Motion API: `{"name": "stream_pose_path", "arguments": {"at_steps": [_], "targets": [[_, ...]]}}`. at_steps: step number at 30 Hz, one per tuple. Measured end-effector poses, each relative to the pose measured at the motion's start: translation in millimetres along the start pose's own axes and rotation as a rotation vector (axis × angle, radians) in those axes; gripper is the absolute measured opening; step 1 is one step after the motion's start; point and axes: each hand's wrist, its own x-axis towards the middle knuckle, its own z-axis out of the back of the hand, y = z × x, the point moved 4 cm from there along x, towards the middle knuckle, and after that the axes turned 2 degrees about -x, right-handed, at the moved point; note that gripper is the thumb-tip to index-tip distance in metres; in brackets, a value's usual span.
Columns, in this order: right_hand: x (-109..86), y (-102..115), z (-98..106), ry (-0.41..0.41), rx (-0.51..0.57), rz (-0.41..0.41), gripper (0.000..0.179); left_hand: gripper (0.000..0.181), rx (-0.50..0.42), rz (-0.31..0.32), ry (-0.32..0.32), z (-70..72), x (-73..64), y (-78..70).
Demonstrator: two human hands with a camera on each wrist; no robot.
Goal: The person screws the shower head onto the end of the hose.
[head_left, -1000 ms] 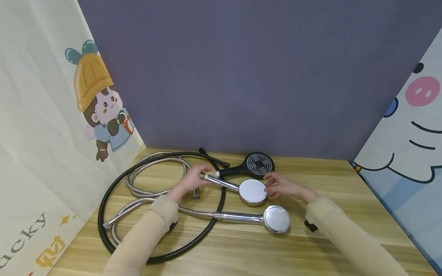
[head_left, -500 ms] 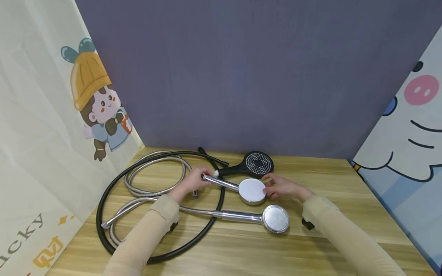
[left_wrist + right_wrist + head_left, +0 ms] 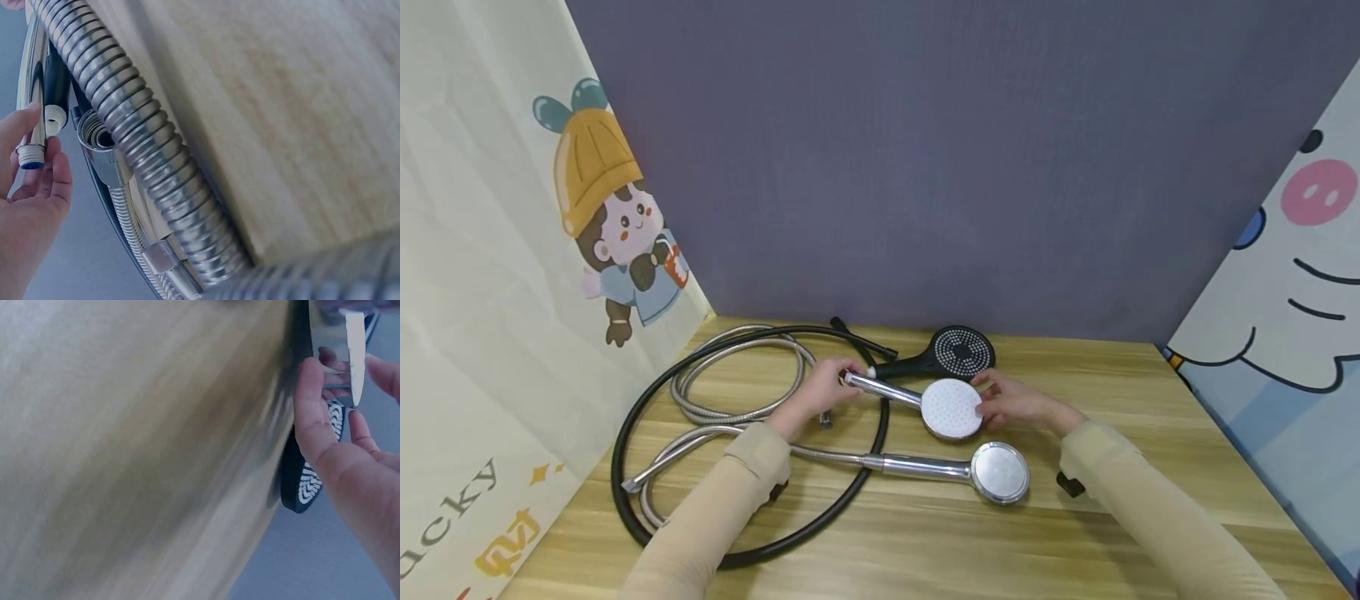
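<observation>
In the head view my left hand (image 3: 823, 387) pinches the threaded end of a chrome shower head (image 3: 951, 409) with a white spray face. The left wrist view shows thumb and fingers on either side of that handle end, its white thread and blue ring exposed. My right hand (image 3: 1017, 402) holds the rim of the same shower head, thumb by the white face and fingers behind. A black shower head (image 3: 962, 352) lies just behind it. In front lies another chrome shower head (image 3: 1000, 472), joined to a metal hose (image 3: 827, 456).
A black hose (image 3: 797, 542) loops widely over the left of the wooden table (image 3: 970, 554). Inside it lies a coiled metal hose (image 3: 688, 404). A grey panel (image 3: 887, 167) stands behind, with printed sheets (image 3: 467, 292) at the sides.
My left fingers have come together on the handle end of the white-faced shower head. That shower head has risen slightly, its face now nearer the black one. The other things lie as before.
</observation>
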Motion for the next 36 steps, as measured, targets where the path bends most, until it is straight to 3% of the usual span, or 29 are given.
{"name": "stream_pose_path", "arguments": {"at_steps": [6, 21, 28, 36], "targets": [[-7.3, 14, 8, -0.039, -0.003, 0.054, 0.057, 0.025, 0.02, 0.011, -0.044, 2.4, -1.3, -3.8], [-27.7, 55, 38, -0.254, -0.075, 0.142, 0.058, 0.024, 0.012, -0.149, -0.197, 17.9, -8.6, -32.1], [-39.9, 70, 42, -0.296, -0.056, 0.179, 0.058, 0.026, 0.014, -0.194, -0.265, 21.7, -12.7, -43.9], [-49.8, 84, 40, -0.315, 0.015, 0.204, 0.061, 0.028, 0.014, -0.184, -0.322, 23.3, -19.6, -58.0]]}}
